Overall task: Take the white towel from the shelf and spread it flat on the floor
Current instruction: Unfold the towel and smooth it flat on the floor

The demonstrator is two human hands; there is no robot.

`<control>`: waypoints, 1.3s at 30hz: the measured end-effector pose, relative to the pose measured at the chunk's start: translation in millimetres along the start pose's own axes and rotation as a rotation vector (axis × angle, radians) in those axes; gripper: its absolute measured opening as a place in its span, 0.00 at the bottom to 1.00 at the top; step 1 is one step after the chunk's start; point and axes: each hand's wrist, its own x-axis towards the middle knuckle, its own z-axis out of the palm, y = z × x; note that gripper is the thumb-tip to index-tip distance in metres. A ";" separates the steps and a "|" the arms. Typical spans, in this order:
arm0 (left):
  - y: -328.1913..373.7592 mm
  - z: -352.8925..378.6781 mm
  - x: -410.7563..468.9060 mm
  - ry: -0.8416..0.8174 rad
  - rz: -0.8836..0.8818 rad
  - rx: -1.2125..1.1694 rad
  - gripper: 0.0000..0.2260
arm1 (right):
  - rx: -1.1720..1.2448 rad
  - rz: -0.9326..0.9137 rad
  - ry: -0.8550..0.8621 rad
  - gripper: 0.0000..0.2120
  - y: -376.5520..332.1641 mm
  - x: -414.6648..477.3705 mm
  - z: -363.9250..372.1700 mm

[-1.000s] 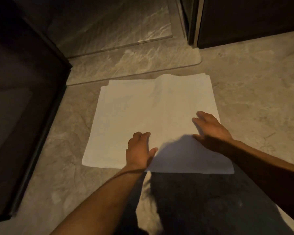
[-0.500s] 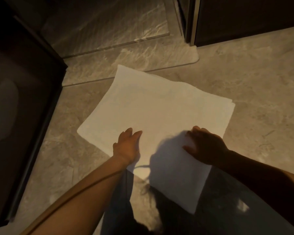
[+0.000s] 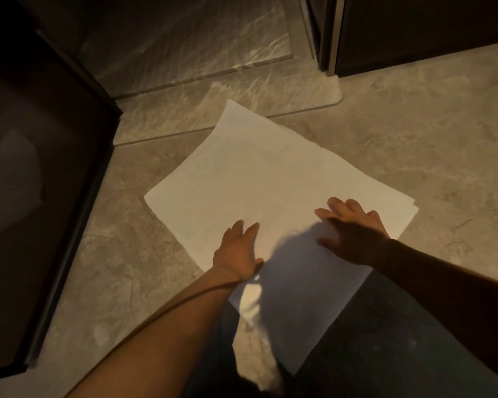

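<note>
White towel (image 3: pixel 265 179) lies flat on the floor (image 3: pixel 414 133) at centre frame; our left hand (image 3: pixel 237 254) and right hand (image 3: pixel 354 234) press it, fingers spread.

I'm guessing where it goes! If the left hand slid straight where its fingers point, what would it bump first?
Only more white towel, lying flat under the left hand. Past its far edge comes bare floor, then probably the pale stone strip; depth is unclear.

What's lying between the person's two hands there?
Only the white towel itself. In the head view, the stretch between the left hand and the right hand is bare cloth, partly in shadow.
</note>
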 end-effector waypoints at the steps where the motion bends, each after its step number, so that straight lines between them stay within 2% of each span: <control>1: -2.1 -0.1 0.3 -0.006 0.009 0.013 0.36 | -0.007 -0.001 0.016 0.27 -3.8 -4.2 -2.0; 5: -11.6 -5.5 0.5 -0.029 0.052 0.044 0.35 | 0.050 0.018 0.013 0.23 -19.9 0.9 -18.0; 9: -15.1 -9.4 -4.0 0.017 0.056 0.028 0.33 | 0.020 -0.016 0.096 0.20 -22.0 24.9 -31.1; 11: -14.0 -8.5 -5.1 0.064 0.031 -0.011 0.31 | 0.003 -0.072 0.021 0.25 -19.5 32.2 -25.9; 14: -12.7 -5.7 -2.8 0.100 -0.008 -0.053 0.28 | 0.052 -0.038 -0.181 0.36 -13.4 30.0 -12.1; 18: -13.6 0.0 2.4 0.037 -0.086 -0.091 0.30 | 0.064 0.032 -0.254 0.37 -17.5 9.7 2.8; 21: -18.4 2.1 4.3 -0.039 -0.054 -0.010 0.33 | 0.001 0.080 -0.300 0.36 -35.2 -3.7 5.8; 23: -23.8 -0.2 5.5 -0.062 -0.045 0.034 0.33 | -0.028 0.100 -0.290 0.36 -44.1 -10.0 6.0; 26: -24.6 -4.1 4.7 -0.038 -0.093 -0.021 0.31 | 0.006 0.112 -0.238 0.35 -44.3 -12.4 4.3; 30: -11.5 -0.5 3.7 0.116 -0.115 -0.212 0.26 | 0.065 0.031 -0.095 0.33 -39.4 -5.3 6.3; 32: -9.4 3.0 6.2 0.163 -0.116 -0.201 0.24 | 0.104 -0.033 -0.041 0.33 -39.0 1.4 8.4; 35: -12.2 6.0 12.2 0.113 -0.137 -0.098 0.25 | 0.128 -0.072 -0.014 0.32 -37.4 14.2 10.7; 39: -17.5 7.2 23.2 0.064 -0.133 -0.096 0.27 | 0.118 -0.011 -0.037 0.30 -28.9 29.5 15.2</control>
